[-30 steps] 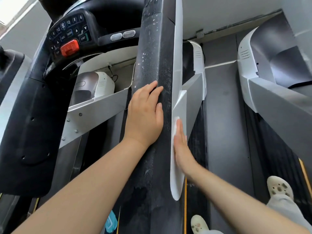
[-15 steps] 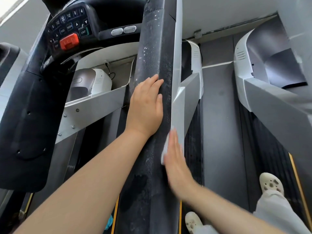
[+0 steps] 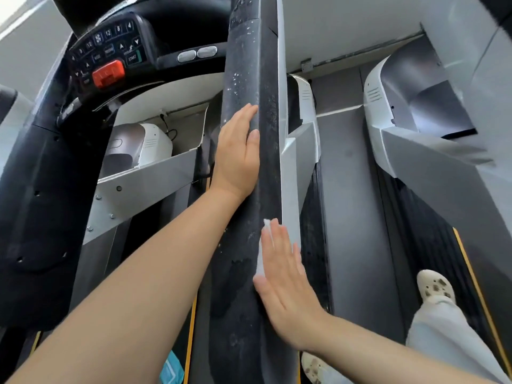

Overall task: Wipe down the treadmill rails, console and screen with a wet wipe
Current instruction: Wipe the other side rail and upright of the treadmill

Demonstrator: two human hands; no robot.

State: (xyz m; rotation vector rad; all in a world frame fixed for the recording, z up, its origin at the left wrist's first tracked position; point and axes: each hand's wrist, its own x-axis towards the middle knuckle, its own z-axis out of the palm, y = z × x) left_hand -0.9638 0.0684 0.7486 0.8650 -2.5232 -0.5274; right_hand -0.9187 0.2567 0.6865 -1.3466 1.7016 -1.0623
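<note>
**Q:** Both hands, how did they lie on the rail?

**A:** Left hand lay flat along the left flank of the black rail, fingers straight and together, pointing toward 12 o'clock, gripping nothing. Right hand lay flat at the 5 o'clock side of the left one, fingers straight and slightly spread, pressing the wet wipe against the rail's right face.

**Q:** Where was the wipe exactly?

**A:** White wipe showed only as a thin strip along the fingers' left edge and a small tuft past the fingertips, at the seam where the black rail met its white side trim. The rest was hidden under the palm.

**Q:** And the rail's surface?

**A:** Dull black, flecked with pale specks, running from 12 to 6 o'clock through the middle of the view.

**Q:** What stood around it?

**A:** Console sat at 10 o'clock, a dark keypad with numbered buttons, a key marked START and a red stop button; two oval silver buttons lay just beside it toward 12 o'clock. A neighbouring treadmill with a white and grey motor cover stood at 2 o'clock. One pale clog rested at 4 o'clock, another at 6 o'clock.
</note>
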